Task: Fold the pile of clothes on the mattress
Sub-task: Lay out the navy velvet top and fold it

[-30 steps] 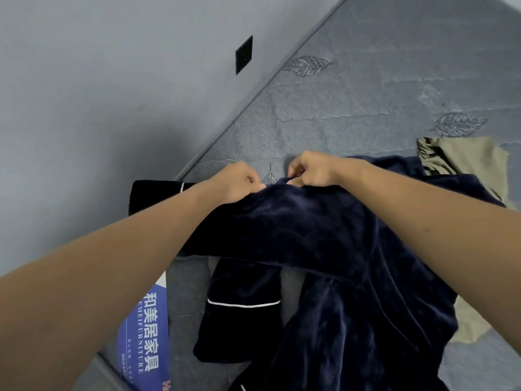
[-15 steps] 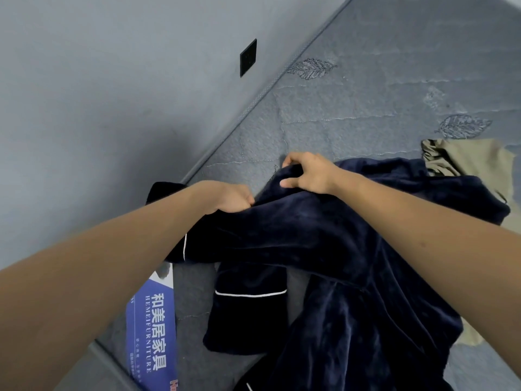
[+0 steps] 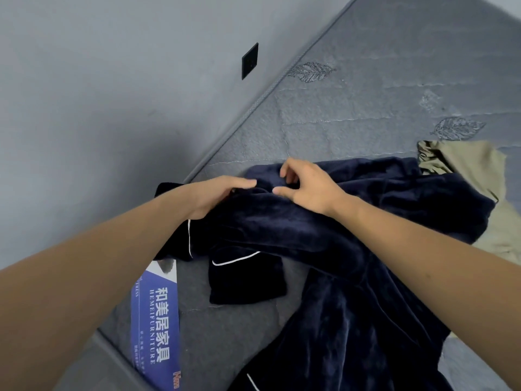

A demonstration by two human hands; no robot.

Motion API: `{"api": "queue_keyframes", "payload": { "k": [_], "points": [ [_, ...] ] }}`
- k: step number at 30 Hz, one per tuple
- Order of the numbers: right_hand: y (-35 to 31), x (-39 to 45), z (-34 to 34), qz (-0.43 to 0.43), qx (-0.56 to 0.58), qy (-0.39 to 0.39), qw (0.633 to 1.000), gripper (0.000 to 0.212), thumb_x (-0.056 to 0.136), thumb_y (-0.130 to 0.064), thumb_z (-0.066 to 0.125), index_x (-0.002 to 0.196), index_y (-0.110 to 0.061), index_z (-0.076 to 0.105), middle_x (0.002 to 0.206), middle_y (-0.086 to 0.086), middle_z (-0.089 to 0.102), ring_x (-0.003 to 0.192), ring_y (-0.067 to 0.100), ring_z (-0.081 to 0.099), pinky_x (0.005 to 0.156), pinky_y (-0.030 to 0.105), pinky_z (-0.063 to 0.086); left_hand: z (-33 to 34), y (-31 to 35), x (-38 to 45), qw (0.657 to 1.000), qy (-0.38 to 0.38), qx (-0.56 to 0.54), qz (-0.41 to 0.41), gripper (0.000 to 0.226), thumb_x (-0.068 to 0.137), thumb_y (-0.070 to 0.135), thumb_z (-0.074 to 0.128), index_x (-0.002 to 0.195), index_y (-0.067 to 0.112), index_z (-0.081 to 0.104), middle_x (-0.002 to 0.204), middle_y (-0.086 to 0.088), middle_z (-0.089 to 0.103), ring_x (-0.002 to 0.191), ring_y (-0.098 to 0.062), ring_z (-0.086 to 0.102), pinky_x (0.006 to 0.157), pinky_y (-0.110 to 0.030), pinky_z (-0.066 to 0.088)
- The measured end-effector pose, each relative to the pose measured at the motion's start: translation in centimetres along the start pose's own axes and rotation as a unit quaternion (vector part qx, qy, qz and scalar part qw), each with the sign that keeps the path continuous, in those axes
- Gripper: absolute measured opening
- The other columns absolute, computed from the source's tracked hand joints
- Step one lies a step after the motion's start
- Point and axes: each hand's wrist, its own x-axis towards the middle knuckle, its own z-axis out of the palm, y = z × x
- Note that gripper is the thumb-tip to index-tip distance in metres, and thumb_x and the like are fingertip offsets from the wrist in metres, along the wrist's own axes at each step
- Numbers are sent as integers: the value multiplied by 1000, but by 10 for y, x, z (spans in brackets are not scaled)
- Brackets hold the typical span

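A dark navy velvet garment (image 3: pixel 324 238) with white piping lies spread across the grey mattress (image 3: pixel 352 108), one sleeve cuff (image 3: pixel 245 280) lying flat toward me. My left hand (image 3: pixel 220 194) rests palm down on the garment's near-left top edge with its fingers stretched out; its thumb is hidden. My right hand (image 3: pixel 307 184) hovers just beside it over the same edge, fingers apart and loosely curled, with only the thumb touching the fabric. A khaki garment (image 3: pixel 473 170) lies partly under the navy one at the right.
A grey wall (image 3: pixel 112 94) with a black switch plate (image 3: pixel 249 61) runs along the mattress's left edge. A blue printed label (image 3: pixel 155 320) hangs at the mattress's near-left corner. Bare mattress stretches beyond the clothes.
Both hands gripped the navy fabric's top edge before and have laid it down on the mattress. The right hand's fingers have opened off the fabric, and the left hand has flattened onto it.
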Motion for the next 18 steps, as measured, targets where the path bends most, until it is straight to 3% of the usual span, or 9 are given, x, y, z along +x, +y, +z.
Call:
{"api": "queue_keyframes", "payload": {
  "k": [3,5,8,11,14,16,18],
  "points": [
    [1,-5,3,8,29,-35,999,51,82,-55,80,121,-31,56,118,-10,61,113,12,52,101,35,46,-7,-11,12,999,-37,-34,-16,52,101,42,49,144,13,59,144,-12,62,136,-35,55,118,-50,38],
    [0,-6,2,7,33,-43,999,65,81,-54,81,135,-32,53,130,-7,59,121,14,50,106,36,43,-6,-17,14,999,-29,-22,-16,51,90,25,59,137,6,58,138,-21,61,127,-43,58,111,-47,45],
    [-5,-7,4,-16,12,-72,997,76,85,-46,78,151,-33,43,141,-6,49,122,15,40,110,36,36,3,-19,11,1000,-12,-16,18,51,82,5,64,132,11,58,125,-12,66,108,-27,67,89,-35,54],
    [-6,-6,5,-10,20,-84,996,85,87,-47,76,159,-33,34,148,-4,41,127,18,32,116,40,32,4,-11,1,998,-69,0,3,49,87,5,68,136,3,61,128,-20,68,109,-29,70,95,-38,55],
    [-12,-3,3,7,-1,-119,993,92,86,-47,76,162,-32,27,157,-2,34,140,26,25,120,44,26,5,-1,-7,994,-77,75,-13,35,90,9,73,124,0,69,119,-23,71,107,-36,70,98,-44,52],
    [-20,0,0,18,-10,-140,990,82,87,-43,74,158,-30,35,152,-1,44,137,27,31,116,43,31,7,3,-9,992,-30,119,-5,28,88,9,76,116,2,74,115,-24,73,100,-35,72,93,-43,53],
    [-23,3,-2,19,-21,-145,989,44,91,-39,69,132,-29,57,127,-2,62,124,27,49,105,41,42,6,5,-12,987,14,157,22,25,86,14,80,109,7,78,109,-23,75,93,-32,72,85,-39,54]
  ]
}}
